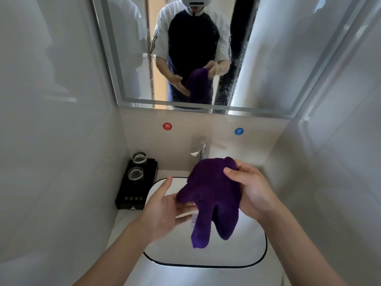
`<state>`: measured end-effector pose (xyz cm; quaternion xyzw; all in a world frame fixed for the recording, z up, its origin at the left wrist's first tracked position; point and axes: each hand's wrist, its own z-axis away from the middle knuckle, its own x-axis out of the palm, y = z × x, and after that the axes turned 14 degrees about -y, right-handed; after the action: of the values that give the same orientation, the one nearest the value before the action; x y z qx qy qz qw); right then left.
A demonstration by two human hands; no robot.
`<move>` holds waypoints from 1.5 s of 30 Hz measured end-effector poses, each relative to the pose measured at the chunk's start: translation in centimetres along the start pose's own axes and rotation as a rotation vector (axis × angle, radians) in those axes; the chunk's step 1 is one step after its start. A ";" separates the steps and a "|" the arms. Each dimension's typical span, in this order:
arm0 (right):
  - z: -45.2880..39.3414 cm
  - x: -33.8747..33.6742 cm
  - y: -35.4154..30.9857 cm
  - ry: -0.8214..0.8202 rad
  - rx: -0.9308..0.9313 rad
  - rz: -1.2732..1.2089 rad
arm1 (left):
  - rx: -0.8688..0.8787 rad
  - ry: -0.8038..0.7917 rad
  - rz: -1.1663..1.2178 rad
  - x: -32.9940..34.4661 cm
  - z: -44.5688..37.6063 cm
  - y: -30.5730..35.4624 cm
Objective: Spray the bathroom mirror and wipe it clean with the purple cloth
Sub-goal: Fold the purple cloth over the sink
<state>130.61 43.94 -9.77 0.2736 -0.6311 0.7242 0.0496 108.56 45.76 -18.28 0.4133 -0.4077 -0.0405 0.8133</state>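
Note:
The purple cloth (210, 195) hangs bunched over the white sink, two flaps dangling down. My right hand (250, 188) grips its upper right part, thumb on top. My left hand (165, 207) is spread palm-up beside the cloth, fingertips touching its lower left edge. The mirror (132, 58) fills the wall above, speckled with fine droplets across the middle and right, and it reflects the cloth and both hands. No spray bottle is in view.
A chrome faucet (201, 151) stands behind the cloth at the sink's (237, 259) back edge. A black tray (136, 186) with two glass cups sits at the left of the counter. Red and blue round stickers mark the wall. Glossy walls close in on both sides.

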 end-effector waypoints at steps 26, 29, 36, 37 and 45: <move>-0.9 -3.1 2.5 0.275 0.216 0.447 | 0.388 0.285 -0.322 0.7 1.5 4.2; -1.6 -3.4 3.5 0.421 0.198 0.454 | 0.412 0.352 -0.463 0.4 1.6 4.5; -2.1 -2.4 3.0 0.187 0.104 0.664 | 0.511 0.546 -0.686 0.0 2.6 5.4; -2.2 -2.1 2.9 0.152 0.102 0.735 | 0.535 0.545 -0.707 0.3 2.9 5.8; -3.0 0.8 -1.6 0.029 -0.167 0.892 | 0.618 0.439 -0.728 4.0 6.8 12.4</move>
<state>129.59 46.81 -8.15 -0.0403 -0.7426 0.6252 -0.2368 103.13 47.95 -4.81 0.7476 -0.0506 -0.1109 0.6528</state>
